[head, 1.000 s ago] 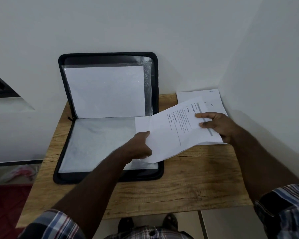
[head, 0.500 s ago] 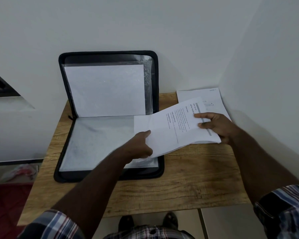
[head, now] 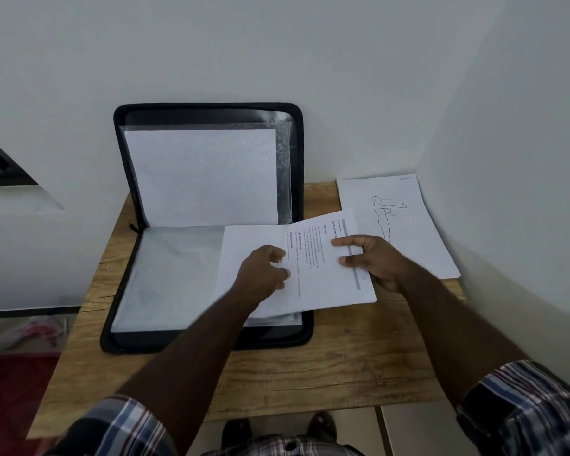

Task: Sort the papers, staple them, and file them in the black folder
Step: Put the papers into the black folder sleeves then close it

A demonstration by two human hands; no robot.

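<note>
Dim, even indoor light; soft shadows, wide-angle bending and slight blur at edges.

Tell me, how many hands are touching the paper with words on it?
2. The left hand grips the printed paper's near-left part over the black folder; the right hand pinches its right edge.

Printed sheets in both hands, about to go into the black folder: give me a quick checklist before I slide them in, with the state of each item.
1. Black folder open, back leaning on the wall: ok.
2. Left hand and right hand both grip the printed sheets: ok.
3. Sheets over the folder's lower half: partly; the right edge overhangs the wooden table: not ok.
4. Staple in place: cannot tell.
5. Sheet with the figure drawing lies outside the folder: not ok.
</note>
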